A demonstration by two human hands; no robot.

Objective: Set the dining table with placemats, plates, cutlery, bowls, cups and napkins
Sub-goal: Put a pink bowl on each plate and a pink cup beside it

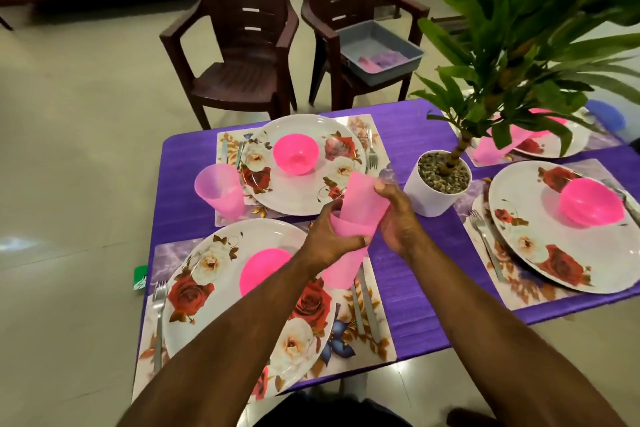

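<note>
Pink napkin [363,208] pinched betw both hands, L hand [332,236] gripping lower end, R hand [398,218] clasping upper side w/ thumb, held over pink cup [341,270], plate [242,288] w/ bowl [265,270] just left, potted plant [438,184] right, 2nd cup [220,191] far left.

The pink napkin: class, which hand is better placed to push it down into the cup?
Probably the right hand: it pinches the pink napkin near its top, while the left hand grips the pink cup, steadying it.
</note>
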